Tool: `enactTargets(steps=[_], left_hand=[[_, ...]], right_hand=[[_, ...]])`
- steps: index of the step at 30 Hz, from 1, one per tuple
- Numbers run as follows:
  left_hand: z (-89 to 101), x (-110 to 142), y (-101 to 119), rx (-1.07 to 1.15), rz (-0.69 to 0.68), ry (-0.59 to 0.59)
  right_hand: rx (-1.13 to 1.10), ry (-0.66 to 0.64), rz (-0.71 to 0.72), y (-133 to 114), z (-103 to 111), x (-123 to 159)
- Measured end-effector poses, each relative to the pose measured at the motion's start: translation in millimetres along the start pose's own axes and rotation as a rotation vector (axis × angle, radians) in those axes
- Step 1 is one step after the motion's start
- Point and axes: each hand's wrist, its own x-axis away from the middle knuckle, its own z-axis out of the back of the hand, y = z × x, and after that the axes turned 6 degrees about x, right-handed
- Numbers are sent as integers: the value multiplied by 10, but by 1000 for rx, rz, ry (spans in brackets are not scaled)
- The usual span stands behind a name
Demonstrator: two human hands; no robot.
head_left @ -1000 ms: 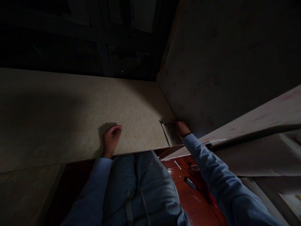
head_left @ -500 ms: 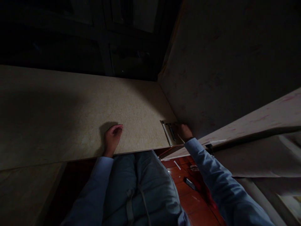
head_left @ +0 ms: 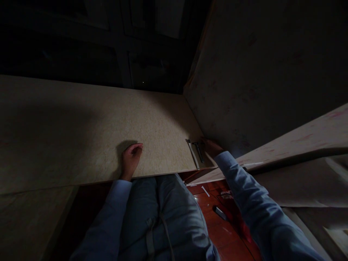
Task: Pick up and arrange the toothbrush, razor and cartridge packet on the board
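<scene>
My left hand [head_left: 131, 159] rests on the pale marbled counter [head_left: 152, 127] near its front edge. Its fingers curl toward the thumb around a hollow, with nothing visible inside. At the counter's right end, close against the wall, is my right hand [head_left: 213, 146]. Its fingers point left and look pinched together in deep shadow, so whatever they may hold cannot be made out. Just left of it lies a black T-shaped razor [head_left: 199, 152]. Beside the razor lies a slim white stick with a dark far end [head_left: 193, 155], roughly parallel to it.
A dark framed window [head_left: 122, 54] stands behind the counter. The patterned wall [head_left: 258, 79] bounds its right end. On the red floor [head_left: 225, 239] below lie a small white strip [head_left: 205, 191] and a dark-and-grey handheld object [head_left: 220, 212]. My knees are under the front edge.
My right hand has shifted slightly and its fingers now reach farther left along the wall. My left hand, the razor and the white stick stay in place. The view moves a little.
</scene>
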Motion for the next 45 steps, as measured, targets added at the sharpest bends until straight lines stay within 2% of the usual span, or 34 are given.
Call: enactTargets(steps=[7, 12, 14, 18, 25, 28, 32, 35, 38, 42, 45], left_hand=[[-7, 8, 1, -8, 4, 5], [-18, 7, 28, -9, -9, 2], [-25, 12, 52, 0, -7, 2], [-26, 50, 145, 82, 36, -34], [-12, 133, 296, 205, 127, -244], [-23, 123, 274, 230, 147, -231], [-37, 89, 191, 294, 159, -164], [-34, 79, 160, 374, 143, -119], [-15, 86, 170, 457, 122, -76], [10, 97, 179, 500, 112, -14], [10, 97, 149, 471, 97, -10]], right_hand=[[0, -38, -5, -26, 191, 15], [19, 73, 16, -230, 402, 145], [-2, 132, 111, -407, 476, 194], [-101, 148, 375, -891, 534, 247], [-173, 193, 624, -1822, 459, 153], [-227, 224, 681, -2100, 414, 78], [-348, 299, 648, -2272, 316, -16], [-588, 344, 641, -2303, 182, -84], [-1013, 340, 520, -2340, 14, -132], [-1617, 136, 298, -2465, -137, -126], [-1865, 11, 226, -2565, -156, -96]])
